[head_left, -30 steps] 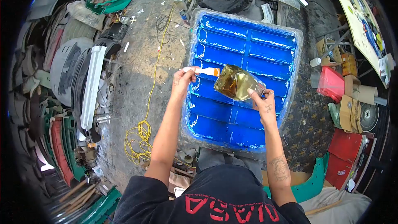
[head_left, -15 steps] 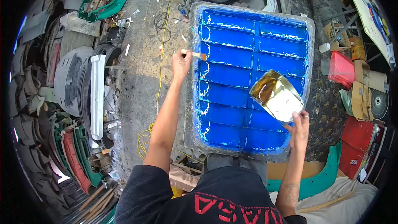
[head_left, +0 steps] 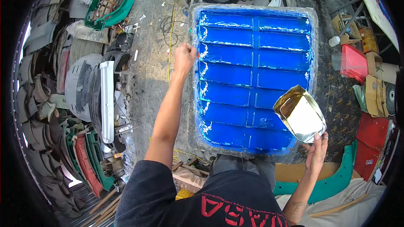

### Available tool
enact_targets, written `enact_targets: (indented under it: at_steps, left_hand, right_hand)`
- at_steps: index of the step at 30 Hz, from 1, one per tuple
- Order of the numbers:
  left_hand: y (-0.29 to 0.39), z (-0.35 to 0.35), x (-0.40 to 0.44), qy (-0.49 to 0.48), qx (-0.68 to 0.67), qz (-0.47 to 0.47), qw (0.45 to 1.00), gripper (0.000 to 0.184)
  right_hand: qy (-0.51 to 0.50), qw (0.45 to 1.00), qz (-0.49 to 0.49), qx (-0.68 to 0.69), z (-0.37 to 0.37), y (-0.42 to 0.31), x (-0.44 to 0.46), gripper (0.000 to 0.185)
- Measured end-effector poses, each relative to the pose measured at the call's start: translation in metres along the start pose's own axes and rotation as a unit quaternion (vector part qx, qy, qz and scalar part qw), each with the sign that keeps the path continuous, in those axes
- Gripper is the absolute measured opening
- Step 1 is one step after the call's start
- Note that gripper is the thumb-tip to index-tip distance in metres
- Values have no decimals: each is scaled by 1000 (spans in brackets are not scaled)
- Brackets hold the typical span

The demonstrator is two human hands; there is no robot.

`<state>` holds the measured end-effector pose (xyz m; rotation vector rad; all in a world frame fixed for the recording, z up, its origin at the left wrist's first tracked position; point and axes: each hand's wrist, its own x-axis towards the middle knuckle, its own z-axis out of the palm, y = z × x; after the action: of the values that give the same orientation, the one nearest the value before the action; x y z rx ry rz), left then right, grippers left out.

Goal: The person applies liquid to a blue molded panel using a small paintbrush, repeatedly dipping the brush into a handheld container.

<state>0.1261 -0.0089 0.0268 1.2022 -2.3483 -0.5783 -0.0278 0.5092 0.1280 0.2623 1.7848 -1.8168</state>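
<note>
Centre frame, a large blue rectangular mould with ribbed panels and a rough grey rim (head_left: 192,113) lies on the dark, worn floor (head_left: 141,101). At its upper left edge is the person's left hand (head_left: 184,59), fingers curled together; what they grip is hidden. Right of centre, over the mould's lower right corner, the right hand (head_left: 316,153) clamps thumb and fingers on the base of a shiny, square-sided metal can (head_left: 304,120), tilted, its open mouth facing upper left.

Glossy, smooth blue tray (head_left: 231,75), shiny metal tin (head_left: 302,118), matt cloth shirt (head_left: 189,210), rough, scuffed floor (head_left: 145,94)
</note>
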Motion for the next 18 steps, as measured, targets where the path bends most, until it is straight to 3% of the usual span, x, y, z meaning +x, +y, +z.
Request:
enact_targets:
  at_steps: [2,3,5,9,11,12,14,16,18]
  left_hand:
    - [16,17,-4,-47,25,206,977,10]
    - [30,38,-12,-42,39,196,979,9]
    - [59,68,-27,-75,77,322,941,9]
    - [114,104,-51,-50,27,251,966,13]
    - [119,104,-51,-57,-107,171,978,14]
    - [114,96,-51,-90,-135,80,984,15]
    - [71,92,-47,-42,-160,76,983,16]
    - [54,58,-42,-60,-82,29,994,16]
    - [29,46,-33,27,-22,66,997,18]
  right_hand:
    - [7,1000,-6,2,-11,-1,-2,50]
    - [10,1000,-5,0,-20,-2,-2,50]
    - [17,1000,-7,0,-31,-4,-3,50]
    - [33,999,-12,6,-52,-4,-4,49]
    - [34,999,-16,18,-64,-3,-3,49]
    - [35,999,-14,21,-71,-2,-2,48]
    - [31,999,-11,28,-81,-3,0,47]
    - [51,998,-6,33,-89,-5,0,46]
    - [44,998,-5,38,-98,-6,1,46]
